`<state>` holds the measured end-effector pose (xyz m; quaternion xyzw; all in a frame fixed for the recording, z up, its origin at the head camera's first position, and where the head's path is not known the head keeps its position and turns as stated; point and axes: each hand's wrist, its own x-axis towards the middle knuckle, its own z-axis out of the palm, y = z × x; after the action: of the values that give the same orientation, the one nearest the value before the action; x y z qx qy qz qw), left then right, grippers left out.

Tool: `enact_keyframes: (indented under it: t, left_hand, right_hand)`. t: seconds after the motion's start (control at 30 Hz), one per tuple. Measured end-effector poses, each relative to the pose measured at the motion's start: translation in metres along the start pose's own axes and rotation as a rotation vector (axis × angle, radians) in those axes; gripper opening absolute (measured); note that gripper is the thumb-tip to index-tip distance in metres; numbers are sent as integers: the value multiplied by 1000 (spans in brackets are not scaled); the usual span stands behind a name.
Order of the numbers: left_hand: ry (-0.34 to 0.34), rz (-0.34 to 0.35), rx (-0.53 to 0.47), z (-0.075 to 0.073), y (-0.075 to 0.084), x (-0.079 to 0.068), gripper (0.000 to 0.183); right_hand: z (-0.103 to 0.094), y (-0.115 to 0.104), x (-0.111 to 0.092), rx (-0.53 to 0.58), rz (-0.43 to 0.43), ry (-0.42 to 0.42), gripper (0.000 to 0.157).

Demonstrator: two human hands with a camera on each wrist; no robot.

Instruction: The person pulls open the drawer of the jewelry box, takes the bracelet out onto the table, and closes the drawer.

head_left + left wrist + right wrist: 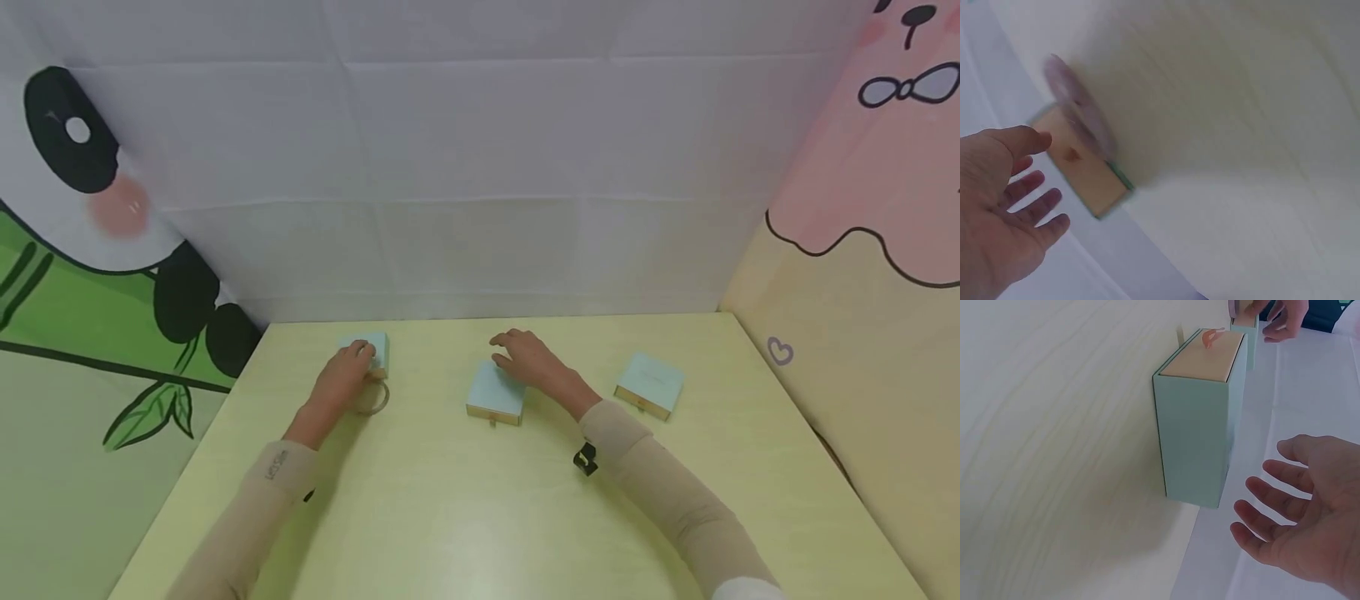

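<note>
A pale-blue drawer box (381,350) with a tan front lies at the far left of the table, partly hidden by my left hand (347,372). Close to that box's tan front (1088,181) is a bangle (387,395), tilted and blurred in the left wrist view. The left thumb and fingers are spread apart, with nothing visible between them. My right hand (531,360) hovers at the far right corner of the middle drawer box (493,390). In the right wrist view its loosely bent fingers stand apart from this box (1191,437).
A third pale-blue drawer box (651,382) lies turned at an angle on the right of the pale wooden table (450,500). White cloth (480,167) hangs behind the table's far edge. Cartoon-printed panels border both sides.
</note>
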<state>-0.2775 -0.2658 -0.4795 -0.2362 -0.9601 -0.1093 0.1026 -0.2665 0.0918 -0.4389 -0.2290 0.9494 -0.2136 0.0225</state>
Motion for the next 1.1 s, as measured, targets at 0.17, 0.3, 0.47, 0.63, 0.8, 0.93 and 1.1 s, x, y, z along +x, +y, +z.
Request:
enact_keyframes:
  t: [0.17, 0.3, 0.47, 0.63, 0.8, 0.93, 1.1]
  left_hand:
    - [-13, -81, -128, -8, 52, 3, 38]
    - [-55, -99, -153, -4, 99, 8, 46]
    - [-105, -65, -98, 7, 152, 16, 55]
    - [-137, -67, 15, 14, 196, 26, 66]
    - [-165, -105, 59, 24, 220, 34, 73]
    - [-175, -134, 82, 35, 227, 36, 77]
    - [-174, -138, 81, 43, 229, 34, 76]
  right_hand:
    - [-5, 7, -16, 1, 8, 23, 36]
    - [-6, 18, -28, -29, 16, 43, 36]
    - [-5, 28, -45, -38, 27, 62, 37]
    - [-3, 38, -59, -73, 17, 92, 38]
    - [-4, 43, -71, -74, 19, 108, 36]
    - [-4, 45, -79, -61, 38, 92, 36]
    - [-3, 45, -87, -35, 51, 82, 36]
